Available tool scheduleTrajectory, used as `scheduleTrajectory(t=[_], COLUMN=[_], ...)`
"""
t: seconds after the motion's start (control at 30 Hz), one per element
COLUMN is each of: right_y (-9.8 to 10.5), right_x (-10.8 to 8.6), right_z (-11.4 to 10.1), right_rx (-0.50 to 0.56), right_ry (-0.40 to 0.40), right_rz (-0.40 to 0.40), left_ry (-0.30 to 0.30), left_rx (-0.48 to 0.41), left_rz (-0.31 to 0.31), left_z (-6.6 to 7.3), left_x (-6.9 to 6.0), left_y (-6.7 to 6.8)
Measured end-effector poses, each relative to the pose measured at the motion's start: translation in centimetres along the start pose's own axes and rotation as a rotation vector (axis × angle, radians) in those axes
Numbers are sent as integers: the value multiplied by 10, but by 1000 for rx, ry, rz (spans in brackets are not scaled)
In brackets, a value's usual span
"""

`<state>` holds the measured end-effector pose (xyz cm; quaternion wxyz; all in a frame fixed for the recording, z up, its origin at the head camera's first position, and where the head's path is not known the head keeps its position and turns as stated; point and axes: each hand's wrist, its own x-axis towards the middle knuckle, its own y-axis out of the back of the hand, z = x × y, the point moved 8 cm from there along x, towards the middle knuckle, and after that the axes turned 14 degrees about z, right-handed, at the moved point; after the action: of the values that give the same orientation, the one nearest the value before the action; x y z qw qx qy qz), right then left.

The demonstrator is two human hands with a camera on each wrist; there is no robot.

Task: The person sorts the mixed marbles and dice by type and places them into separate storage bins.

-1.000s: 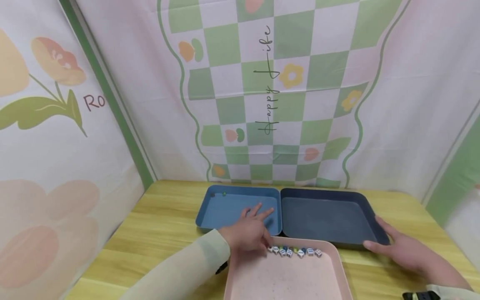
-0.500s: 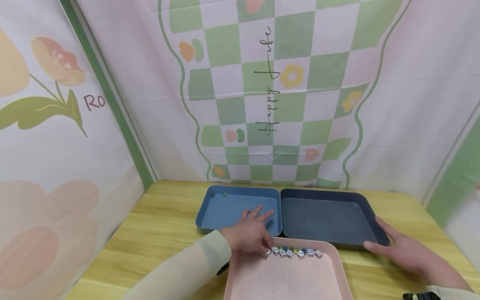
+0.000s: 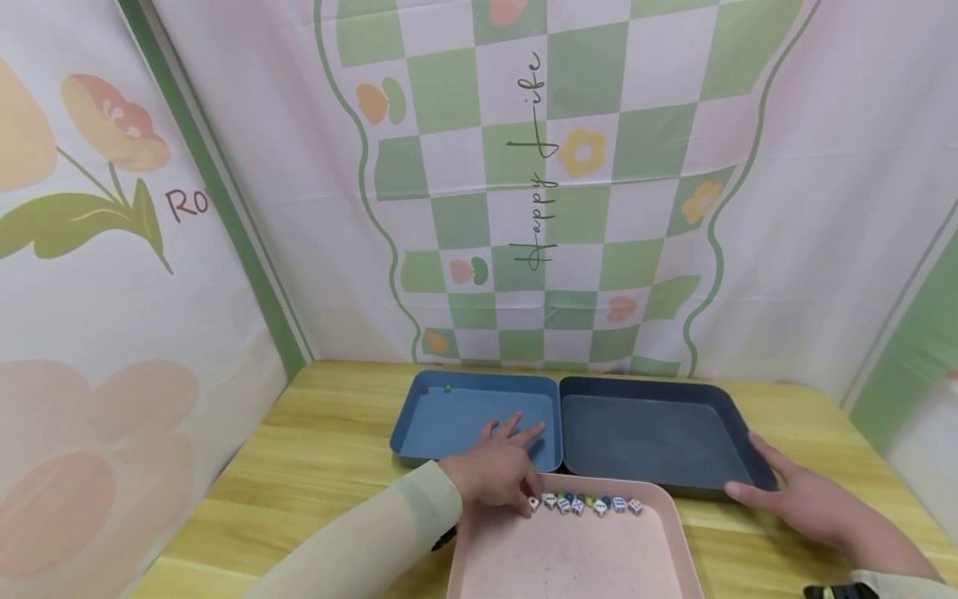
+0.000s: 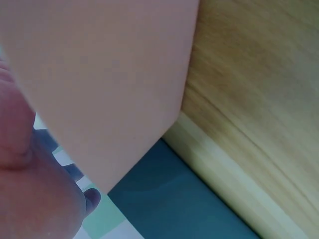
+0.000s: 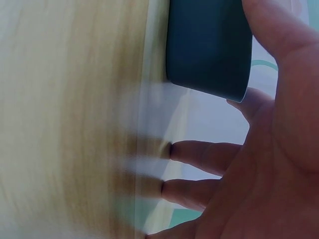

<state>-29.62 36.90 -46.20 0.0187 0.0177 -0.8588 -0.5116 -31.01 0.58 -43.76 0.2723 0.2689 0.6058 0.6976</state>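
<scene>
On the far left end of a row of small dice (image 3: 578,505) and beads, my left hand (image 3: 494,472) pinches a white die (image 3: 534,503) between thumb and index finger. The other fingers spread over the blue tray (image 3: 456,424). This row lies along the back wall of the pink tray (image 3: 576,557). My right hand (image 3: 812,499) rests at the right front corner of the dark tray (image 3: 644,433), thumb and index finger touching its wall. In the right wrist view its remaining fingers (image 5: 199,154) stretch out beside that tray (image 5: 209,50).
A green bead (image 3: 447,388) and a dark bead (image 3: 424,388) sit at the back of the blue tray. All three trays stand close together on a wooden table (image 3: 299,466). A printed curtain (image 3: 509,208) hangs behind.
My left thumb and index finger have drawn slightly toward me, and the leftmost die has shifted a little with them. My right hand stays in place.
</scene>
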Motion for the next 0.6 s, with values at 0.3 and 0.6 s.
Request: scheduleTrajectory(t=[0.3,0.6], right_y=[1,-1], right_x=[1,2], right_z=[0,1], right_rx=[-9,5], right_ry=[-9,-30], right_rz=[-12,-62], left_ry=[7,12], left_rx=[-12,-47], left_rz=[-6,-15], left_z=[0,0], left_x=[1,-1], left_y=[-1,-2])
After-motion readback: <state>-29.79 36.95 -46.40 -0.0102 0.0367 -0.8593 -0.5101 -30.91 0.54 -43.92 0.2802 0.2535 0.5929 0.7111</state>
